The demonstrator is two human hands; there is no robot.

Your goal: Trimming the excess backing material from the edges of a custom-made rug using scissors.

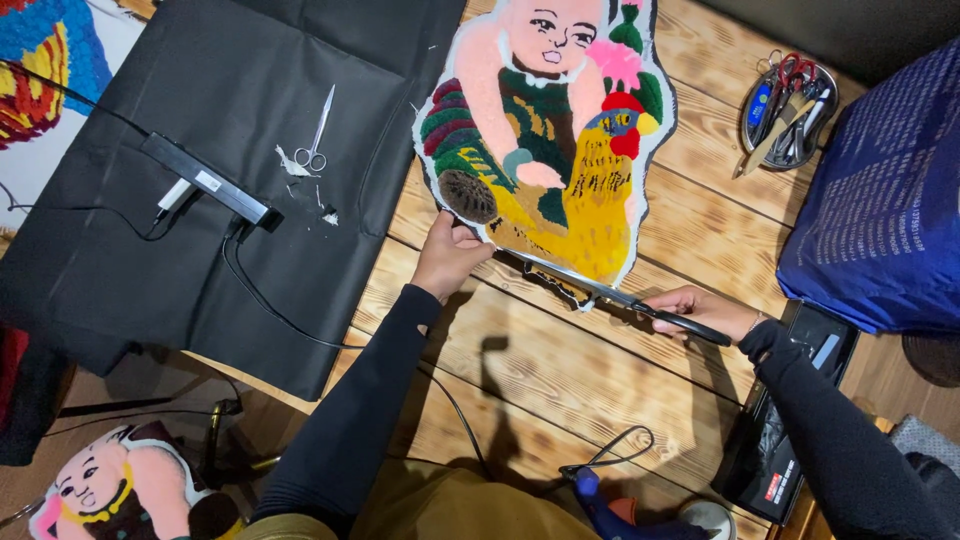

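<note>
1. Tufted rug (pixel 545 130) — a cut-out figure of a child with a rooster, lying flat on the wooden bench (pixel 600 380); its long axis runs away from the person, and its near edge lies between the two hands.
2. Left hand (pixel 448 255) — grip pinched on the rug's lower left edge, thumb on top, just below the dark round patch.
3. Right hand (pixel 705 312) — grip closed around the black handles of long shears (pixel 620 297). The blades point left along the rug's near edge, touching or just under it; whether they stand parted cannot be told.
4. Relation — the shears lie crosswise to the rug's long axis, their tip reaching toward the left hand, which is the nearer to the rug.
5. Surroundings — black cloth (pixel 230 90) with small scissors (pixel 316 135) at left; tool tray (pixel 790 105) at far right.
</note>
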